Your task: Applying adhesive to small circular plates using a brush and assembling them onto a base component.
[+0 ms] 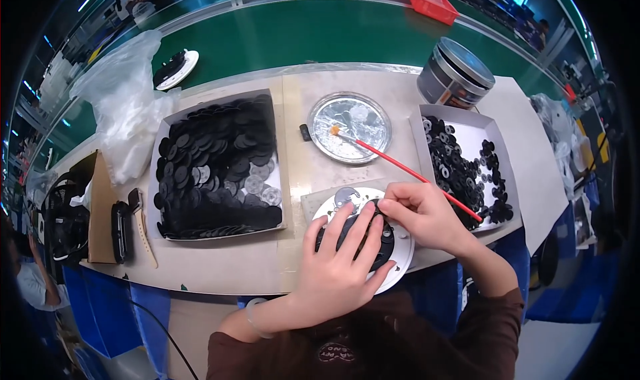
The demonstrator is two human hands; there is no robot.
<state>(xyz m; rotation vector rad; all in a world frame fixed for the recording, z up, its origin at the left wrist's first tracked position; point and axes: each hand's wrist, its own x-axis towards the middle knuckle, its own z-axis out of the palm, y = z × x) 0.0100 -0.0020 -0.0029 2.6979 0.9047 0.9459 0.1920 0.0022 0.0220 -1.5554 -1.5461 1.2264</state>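
Note:
A white round plate (403,250) with a black round part (383,255) on it lies at the table's front edge. My left hand (343,260) rests flat over them, fingers spread, hiding much of the black part. At the plate's upper right, my right hand (427,217) is closed in a pinch, thumb and forefinger against the black part's edge. What the pinch holds is too small to make out. A brush with a red handle (400,165) slants from a round metal lid (363,155), across a box wall, past my right hand.
An open box (283,200) of black discs stands left, another box (510,173) of small black rings right. Behind are a tin can (433,77), a red tray (433,5) and a white-and-black part (180,73). A plastic bag (123,107) and a watch (140,220) lie left.

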